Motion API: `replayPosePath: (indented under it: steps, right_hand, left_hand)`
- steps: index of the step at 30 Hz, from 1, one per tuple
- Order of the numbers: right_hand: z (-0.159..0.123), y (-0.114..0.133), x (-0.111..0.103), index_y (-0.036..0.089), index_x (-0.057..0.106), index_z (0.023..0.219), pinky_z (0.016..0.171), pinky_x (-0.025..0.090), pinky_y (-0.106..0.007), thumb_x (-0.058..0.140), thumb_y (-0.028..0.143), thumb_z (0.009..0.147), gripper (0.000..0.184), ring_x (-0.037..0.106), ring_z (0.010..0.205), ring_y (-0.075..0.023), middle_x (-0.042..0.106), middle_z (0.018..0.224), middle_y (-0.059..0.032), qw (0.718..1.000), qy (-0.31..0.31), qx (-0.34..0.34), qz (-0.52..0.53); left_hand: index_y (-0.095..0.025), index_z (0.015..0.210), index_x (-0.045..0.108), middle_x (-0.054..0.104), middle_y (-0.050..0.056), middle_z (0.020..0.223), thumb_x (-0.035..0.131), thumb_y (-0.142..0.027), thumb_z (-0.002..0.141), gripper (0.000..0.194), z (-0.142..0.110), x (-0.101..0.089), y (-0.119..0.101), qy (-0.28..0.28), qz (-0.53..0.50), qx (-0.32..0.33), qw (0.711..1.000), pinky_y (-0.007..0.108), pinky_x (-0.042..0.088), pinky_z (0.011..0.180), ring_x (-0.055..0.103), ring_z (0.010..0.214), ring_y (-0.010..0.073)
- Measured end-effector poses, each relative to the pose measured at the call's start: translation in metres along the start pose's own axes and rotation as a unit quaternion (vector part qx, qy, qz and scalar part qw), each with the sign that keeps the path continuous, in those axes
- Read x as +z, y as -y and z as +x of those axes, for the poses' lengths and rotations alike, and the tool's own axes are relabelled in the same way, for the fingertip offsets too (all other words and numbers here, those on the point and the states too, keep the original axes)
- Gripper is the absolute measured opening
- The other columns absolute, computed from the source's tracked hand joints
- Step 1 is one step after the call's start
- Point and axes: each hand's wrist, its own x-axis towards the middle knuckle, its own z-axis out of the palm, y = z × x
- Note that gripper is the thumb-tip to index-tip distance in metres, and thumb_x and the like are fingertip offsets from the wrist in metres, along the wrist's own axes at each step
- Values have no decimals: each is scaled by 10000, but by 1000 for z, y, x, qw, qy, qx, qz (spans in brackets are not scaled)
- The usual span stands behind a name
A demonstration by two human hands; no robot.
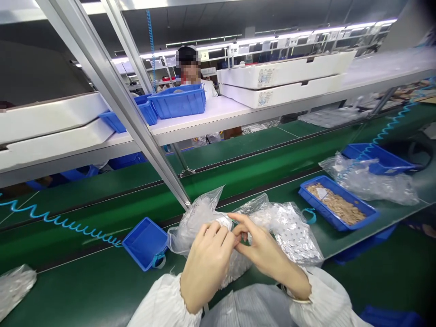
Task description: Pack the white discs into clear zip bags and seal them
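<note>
My left hand and my right hand meet in front of me, fingertips pinched together over a small pale part that I cannot make out clearly. Both hands hover above clear plastic bags full of small silvery pieces, lying on the green work surface. White sleeves cover both wrists. An empty small blue tray sits just left of my left hand.
A blue tray of tan parts lies to the right, with another blue tray and a plastic bag beyond it. A slanted metal post stands ahead. White boxes and blue bins fill the shelf. A person works opposite.
</note>
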Motion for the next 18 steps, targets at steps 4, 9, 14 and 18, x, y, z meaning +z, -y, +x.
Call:
replayPosePath:
  steps: [4,9,14,18]
  right_hand:
    - [-3,5,-1,262,460,1261,814,439,-351,590,269,848,433,596,746,-161,646,773,32,999,-3,-7,-36]
    - [-9,4,-7,275,491,1223,894,385,-390,581,271,877,358,598,867,-194,681,825,19,994,-2,-33,-103]
    - [-14,7,-7,309,471,1233,987,336,-378,578,323,892,357,590,1002,-193,705,866,44,994,72,-46,-73]
    - [-17,9,-7,252,509,1010,899,384,-342,553,294,898,127,591,1010,-188,695,888,23,994,67,-38,-83]
  left_hand:
    - [-190,718,452,501,2,667,391,-202,950,240,-7,-4,6,-1,-109,-126,986,310,344,601,457,619,151]
    - [-210,709,434,563,24,798,382,-310,957,272,-19,-13,21,-43,-312,-273,909,292,425,702,535,780,168]
    - [-249,1079,596,608,50,1204,452,-275,918,218,-5,-26,35,129,-412,-189,882,356,380,994,524,1136,219]
    - [-218,1175,591,697,11,862,492,-227,880,311,12,-30,41,286,-500,-189,795,302,439,817,613,849,174]
